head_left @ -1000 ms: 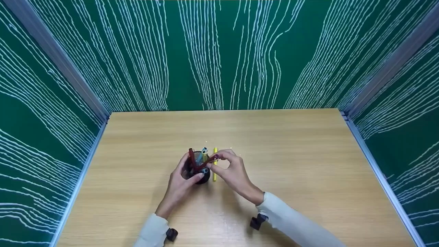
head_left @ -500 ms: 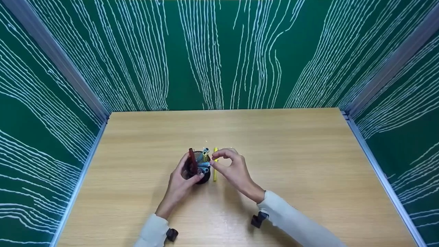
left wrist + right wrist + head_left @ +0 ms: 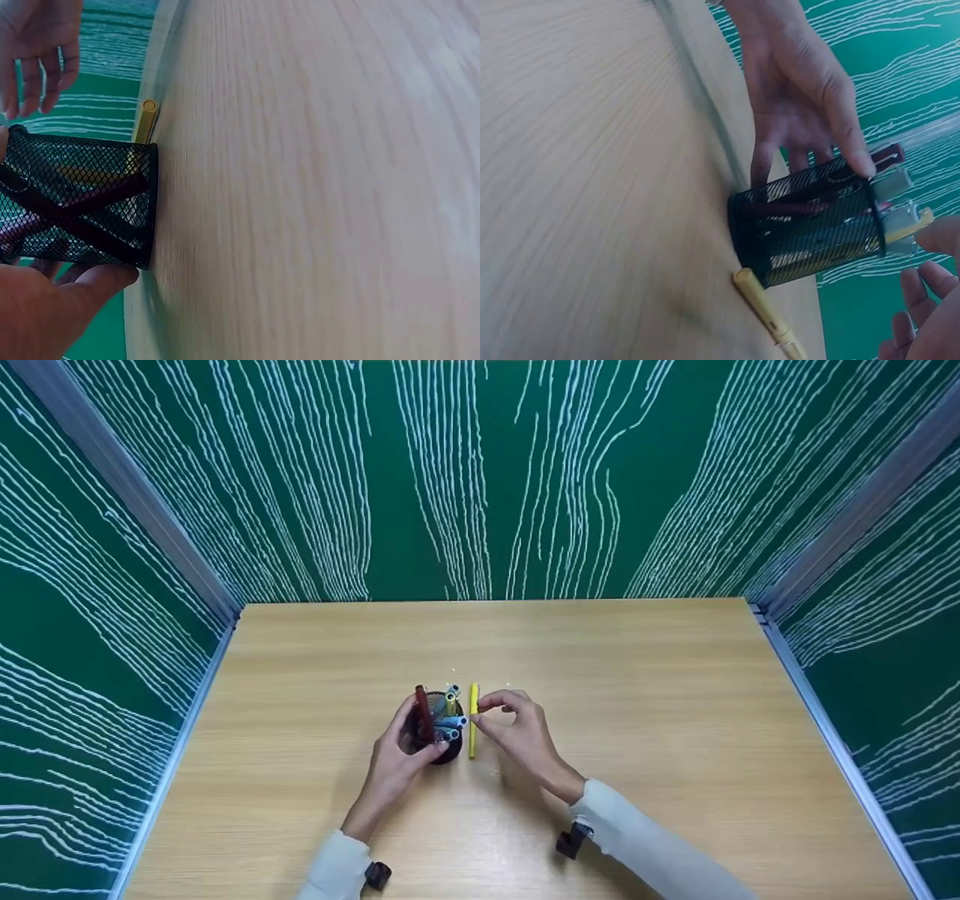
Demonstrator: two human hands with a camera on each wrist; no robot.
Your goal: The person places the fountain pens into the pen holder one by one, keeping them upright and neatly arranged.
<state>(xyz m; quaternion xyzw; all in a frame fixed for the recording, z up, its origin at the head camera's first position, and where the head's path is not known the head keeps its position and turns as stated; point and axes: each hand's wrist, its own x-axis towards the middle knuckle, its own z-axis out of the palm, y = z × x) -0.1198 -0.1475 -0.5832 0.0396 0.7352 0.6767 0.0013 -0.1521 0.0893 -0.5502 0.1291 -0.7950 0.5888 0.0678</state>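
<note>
A black mesh pen holder (image 3: 451, 753) stands on the table with my left hand (image 3: 394, 761) gripping its left side. Several pens rise from it: a dark red pen (image 3: 424, 715), light blue ones and a yellow one. Through the mesh in the left wrist view, two dark pens (image 3: 101, 193) cross inside. A loose yellow pen (image 3: 472, 739) lies on the table just right of the holder. Over that pen hovers my right hand (image 3: 521, 731), fingers bent loosely with nothing between them. In the right wrist view, this hand (image 3: 937, 315) is beside the holder's mouth.
The wooden table (image 3: 637, 682) extends around both hands. Green walls with white wavy lines (image 3: 450, 472) enclose it at the back and sides, with metal rails (image 3: 840, 750) along the side edges. Small black devices (image 3: 377, 874) sit at both wrists.
My right hand has let go of a dark red pen, which dropped into the holder, and moved slightly right over the loose yellow pen. My left hand keeps its grip on the holder.
</note>
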